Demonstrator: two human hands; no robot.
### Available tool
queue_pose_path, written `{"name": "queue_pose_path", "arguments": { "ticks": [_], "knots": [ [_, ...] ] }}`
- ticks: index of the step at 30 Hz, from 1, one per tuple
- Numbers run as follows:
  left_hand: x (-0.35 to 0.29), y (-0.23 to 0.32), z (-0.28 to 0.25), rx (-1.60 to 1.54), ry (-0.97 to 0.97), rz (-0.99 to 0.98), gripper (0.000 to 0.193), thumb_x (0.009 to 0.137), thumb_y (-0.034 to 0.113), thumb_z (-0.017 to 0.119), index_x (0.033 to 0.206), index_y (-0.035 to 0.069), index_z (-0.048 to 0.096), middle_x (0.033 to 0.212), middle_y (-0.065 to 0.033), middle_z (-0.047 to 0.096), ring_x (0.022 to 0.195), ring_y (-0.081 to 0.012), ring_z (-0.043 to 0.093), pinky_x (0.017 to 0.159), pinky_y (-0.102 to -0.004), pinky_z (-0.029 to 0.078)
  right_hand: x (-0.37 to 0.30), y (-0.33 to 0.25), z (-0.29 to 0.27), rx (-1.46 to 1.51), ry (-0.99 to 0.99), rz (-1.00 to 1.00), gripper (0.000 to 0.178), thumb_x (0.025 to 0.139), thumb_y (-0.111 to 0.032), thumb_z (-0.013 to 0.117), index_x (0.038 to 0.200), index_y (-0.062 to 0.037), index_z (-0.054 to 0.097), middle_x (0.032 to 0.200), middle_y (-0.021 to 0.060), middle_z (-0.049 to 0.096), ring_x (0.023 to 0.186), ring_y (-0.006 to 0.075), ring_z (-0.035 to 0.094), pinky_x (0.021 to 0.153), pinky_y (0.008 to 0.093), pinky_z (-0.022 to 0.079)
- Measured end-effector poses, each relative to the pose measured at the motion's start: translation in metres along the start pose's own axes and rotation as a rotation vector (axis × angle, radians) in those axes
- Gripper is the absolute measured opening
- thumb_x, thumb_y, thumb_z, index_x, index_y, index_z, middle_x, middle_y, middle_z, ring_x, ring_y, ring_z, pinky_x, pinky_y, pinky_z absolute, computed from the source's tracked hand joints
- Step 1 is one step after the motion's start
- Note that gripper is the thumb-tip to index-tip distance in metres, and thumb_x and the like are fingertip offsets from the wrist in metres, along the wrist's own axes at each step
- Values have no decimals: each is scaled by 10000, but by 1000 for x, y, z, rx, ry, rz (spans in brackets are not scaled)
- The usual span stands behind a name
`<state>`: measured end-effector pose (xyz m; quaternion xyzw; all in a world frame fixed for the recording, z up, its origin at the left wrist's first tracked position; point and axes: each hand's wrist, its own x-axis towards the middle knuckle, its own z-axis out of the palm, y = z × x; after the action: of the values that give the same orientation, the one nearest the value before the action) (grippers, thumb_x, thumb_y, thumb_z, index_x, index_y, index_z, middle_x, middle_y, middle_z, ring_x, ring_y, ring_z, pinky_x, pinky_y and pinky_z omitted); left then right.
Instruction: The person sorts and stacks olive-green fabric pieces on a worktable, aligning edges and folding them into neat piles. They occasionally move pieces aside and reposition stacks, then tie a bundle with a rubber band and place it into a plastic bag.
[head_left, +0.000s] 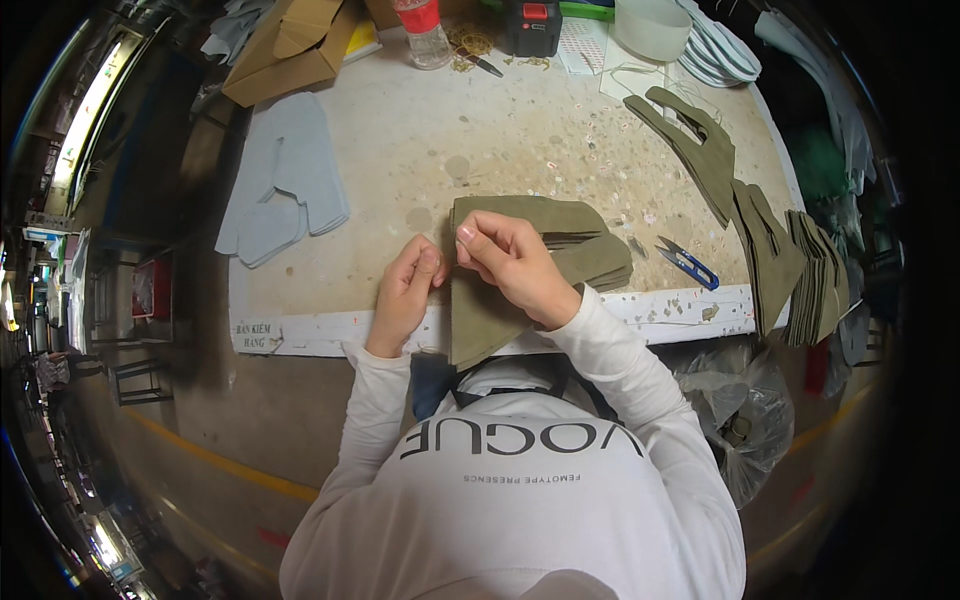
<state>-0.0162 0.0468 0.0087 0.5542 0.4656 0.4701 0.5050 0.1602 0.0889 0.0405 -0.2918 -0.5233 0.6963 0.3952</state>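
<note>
In the middle of the near edge of the worktable point(360, 180) lies the olive fabric piece point(490, 310), its pointed lower end at the white border and its slotted end toward the right. The right hand point(520, 265) is above it, thumb and forefinger pinched together; the left hand point(408, 285) is just beside its left edge, fingers curled in and thumb pressed to the forefinger. Whether a fine thread runs between the fingertips is too small to tell. From where I stand, handling of this piece appears to be in progress, neither hand having let go.

To the right, loose olive pieces point(765, 255) and a neat olive stack point(820, 280) lie apart from the hands; whether these are finished or waiting cannot be told. The blue-handled snips point(700, 272) rest near the slotted end, out of both hands. At the left, light grey-blue pieces point(320, 160) lie flat, untouched, and their stage likewise remains unclear.
</note>
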Motion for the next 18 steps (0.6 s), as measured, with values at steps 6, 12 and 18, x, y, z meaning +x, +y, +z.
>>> {"name": "queue_pose_path", "arguments": {
  "ticks": [6, 12, 18],
  "knots": [
    [1, 3, -2, -14, 0, -29, 334, 1073, 297, 451, 838, 62, 492, 761, 10, 497, 717, -75, 425, 688, -214, 356, -9, 0, 1, -44, 22, -139, 267, 1018, -195, 537, 820, -21, 580, 666, -10, 552, 624, 55, 481, 582, 238, 395],
    [-6, 13, 16, -94, 190, 71, 149, 1007, 127, 578, 995, -11, 631, 805, 4, 557, 773, -78, 526, 697, -204, 411, -9, 0, 8, -268, -42, -453, 123, 948, -102, 593, 897, -4, 646, 860, 78, 648, 752, 151, 627, 690, 286, 490],
    [-16, 13, 6, 220, 177, 171, 106, 983, 59, 596, 1000, -30, 649, 926, -31, 596, 842, -85, 528, 768, -206, 410, -7, -4, 1, -295, 91, -252, 94, 956, -109, 609, 952, -19, 638, 1026, 61, 597, 871, 140, 615, 750, 267, 497]
  ]
}}
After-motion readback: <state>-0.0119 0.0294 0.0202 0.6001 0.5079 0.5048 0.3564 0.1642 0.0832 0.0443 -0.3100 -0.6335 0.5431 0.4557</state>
